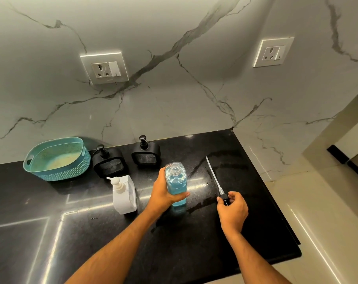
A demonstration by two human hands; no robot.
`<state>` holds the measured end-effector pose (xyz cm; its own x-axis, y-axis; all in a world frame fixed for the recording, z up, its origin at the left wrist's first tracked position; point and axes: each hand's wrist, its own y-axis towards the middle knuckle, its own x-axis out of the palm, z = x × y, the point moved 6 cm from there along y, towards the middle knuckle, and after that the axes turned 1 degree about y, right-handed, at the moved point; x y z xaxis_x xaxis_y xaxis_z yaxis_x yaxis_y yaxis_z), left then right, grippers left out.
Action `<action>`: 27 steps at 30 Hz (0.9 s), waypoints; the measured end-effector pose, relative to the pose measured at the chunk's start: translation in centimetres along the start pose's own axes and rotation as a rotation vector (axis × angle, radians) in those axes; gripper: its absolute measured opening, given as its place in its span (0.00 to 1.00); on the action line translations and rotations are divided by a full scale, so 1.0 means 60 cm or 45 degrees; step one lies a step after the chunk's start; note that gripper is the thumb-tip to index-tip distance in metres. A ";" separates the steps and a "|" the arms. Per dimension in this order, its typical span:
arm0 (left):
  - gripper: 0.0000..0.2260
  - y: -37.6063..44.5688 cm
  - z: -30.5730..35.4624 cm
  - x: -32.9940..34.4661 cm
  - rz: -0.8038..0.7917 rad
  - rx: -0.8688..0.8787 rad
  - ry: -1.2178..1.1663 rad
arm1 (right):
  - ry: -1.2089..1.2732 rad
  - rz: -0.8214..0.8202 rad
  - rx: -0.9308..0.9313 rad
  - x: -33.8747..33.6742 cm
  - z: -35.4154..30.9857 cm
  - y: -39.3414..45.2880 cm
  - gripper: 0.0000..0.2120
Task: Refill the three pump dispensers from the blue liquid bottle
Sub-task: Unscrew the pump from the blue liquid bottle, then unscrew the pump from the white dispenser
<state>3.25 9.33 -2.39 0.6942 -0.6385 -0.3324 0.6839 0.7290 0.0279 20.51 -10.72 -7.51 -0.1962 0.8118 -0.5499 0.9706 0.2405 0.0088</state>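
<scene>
Black granite countertop (51, 232) carries a teal basket (57, 158), two black dispensers (109, 162) (146, 153), one white (124, 194). Your left hand (163, 193) grips the uncapped, blue-filled bottle (176, 184) upright; your right hand (232, 210) pinches its pump (216, 179).

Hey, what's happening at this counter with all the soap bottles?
A person is refilling soap dispensers. Their left hand grips a clear square bottle of blue liquid, its neck open, standing on the black stone counter. Their right hand holds the black pump head with its long white tube, the tube lying along the counter. The white pump dispenser and two black pump dispensers still have their pumps on, beside a teal plastic basket.
</scene>
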 end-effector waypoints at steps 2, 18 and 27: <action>0.42 0.000 0.000 0.000 -0.002 0.001 -0.003 | -0.008 -0.012 0.005 0.001 0.002 0.003 0.20; 0.45 -0.007 -0.003 0.002 -0.009 0.015 0.007 | -0.081 -0.061 0.012 0.000 -0.001 0.002 0.24; 0.47 -0.032 0.002 -0.015 0.049 0.054 0.070 | -0.107 0.071 -0.113 -0.018 -0.032 -0.007 0.30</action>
<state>1.32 8.48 -2.00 0.7073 -0.5951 -0.3816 0.6668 0.7408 0.0807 20.03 -10.69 -5.32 -0.1261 0.7788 -0.6145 0.9629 0.2452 0.1132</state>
